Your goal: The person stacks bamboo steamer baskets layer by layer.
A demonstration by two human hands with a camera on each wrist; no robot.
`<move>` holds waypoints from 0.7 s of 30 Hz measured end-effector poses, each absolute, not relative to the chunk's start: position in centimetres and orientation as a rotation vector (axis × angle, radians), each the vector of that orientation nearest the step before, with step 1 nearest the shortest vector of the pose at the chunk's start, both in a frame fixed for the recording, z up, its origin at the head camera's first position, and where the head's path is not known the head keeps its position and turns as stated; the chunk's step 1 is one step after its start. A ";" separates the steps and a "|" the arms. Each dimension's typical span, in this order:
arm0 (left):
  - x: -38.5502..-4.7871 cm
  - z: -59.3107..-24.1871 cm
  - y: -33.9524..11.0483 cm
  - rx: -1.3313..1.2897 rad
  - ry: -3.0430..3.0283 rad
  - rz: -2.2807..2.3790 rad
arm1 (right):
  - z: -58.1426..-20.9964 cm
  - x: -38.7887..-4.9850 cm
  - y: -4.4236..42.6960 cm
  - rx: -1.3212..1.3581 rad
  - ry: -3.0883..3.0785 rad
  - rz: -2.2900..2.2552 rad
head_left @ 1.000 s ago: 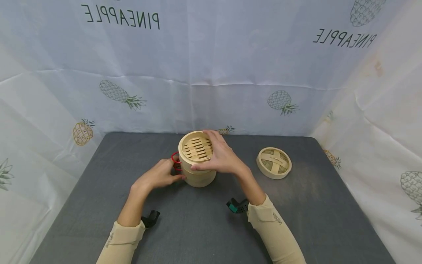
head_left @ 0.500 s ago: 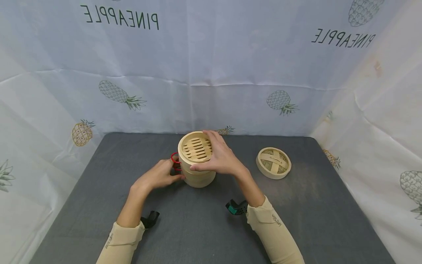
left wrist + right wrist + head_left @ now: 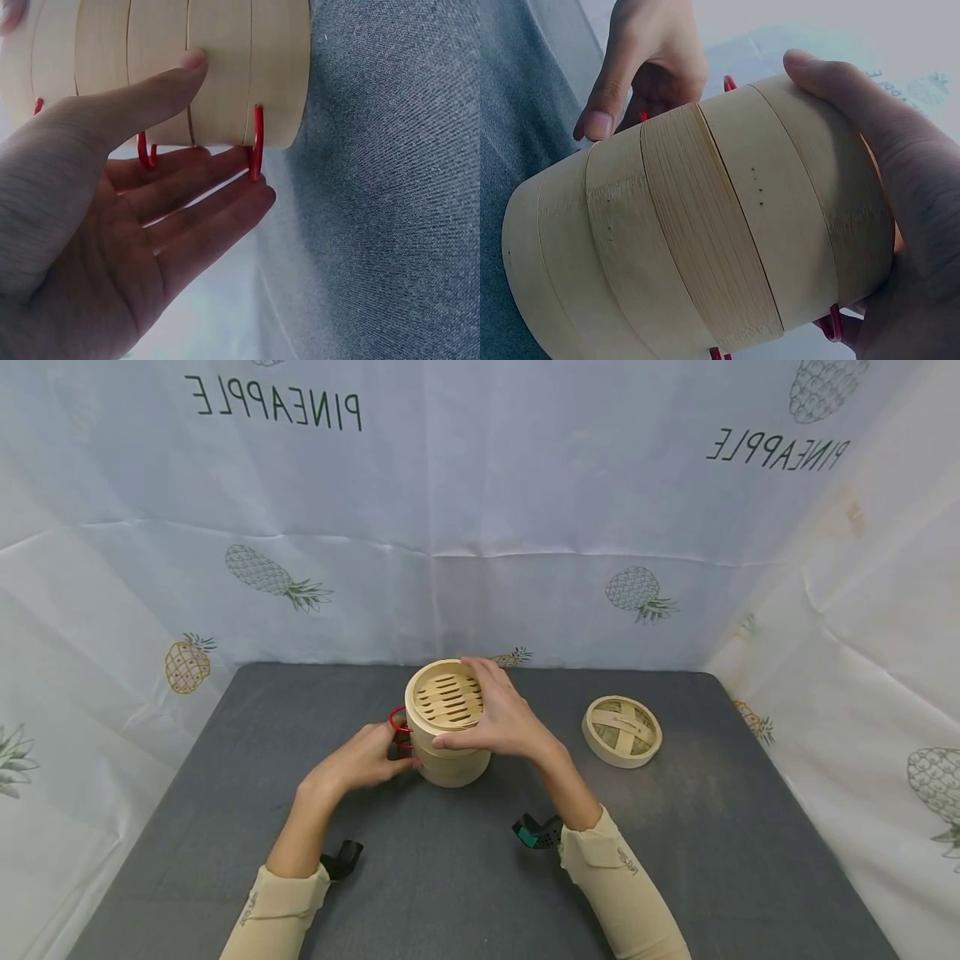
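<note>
A stack of round bamboo steamer baskets [image 3: 450, 767] stands upright at the middle back of the dark table, its slatted top facing up. My right hand [image 3: 504, 714] grips the top basket's rim, thumb in front and fingers behind. At the stack's left side, my left hand [image 3: 363, 756] rests its thumb on the lower wall [image 3: 225, 75], fingers around red cord loops [image 3: 257, 142]. In the right wrist view the stacked walls [image 3: 705, 225] show between both hands. A woven bamboo lid [image 3: 622, 731] lies to the right.
The dark table [image 3: 420, 893] reaches back to a white curtain [image 3: 480, 502] with pineapple prints, which also hangs on both sides. Each wrist carries a small black device, such as the one below my right hand [image 3: 537, 832].
</note>
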State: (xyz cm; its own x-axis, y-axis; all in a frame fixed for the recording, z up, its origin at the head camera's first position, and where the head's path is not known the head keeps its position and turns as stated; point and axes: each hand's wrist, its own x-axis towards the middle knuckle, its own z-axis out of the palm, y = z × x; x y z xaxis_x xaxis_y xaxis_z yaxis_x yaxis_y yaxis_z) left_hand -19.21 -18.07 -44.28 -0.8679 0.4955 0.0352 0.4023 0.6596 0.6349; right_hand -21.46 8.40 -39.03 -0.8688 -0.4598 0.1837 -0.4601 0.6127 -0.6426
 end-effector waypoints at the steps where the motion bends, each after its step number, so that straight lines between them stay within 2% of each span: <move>1: -19.2 -44.3 -18.1 0.742 2.731 0.993 | -39.0 -21.5 8.4 0.806 -2.821 1.122; 21: -19.2 -44.1 -18.0 0.720 2.727 0.973 | -38.1 -20.9 10.5 0.835 -2.794 1.113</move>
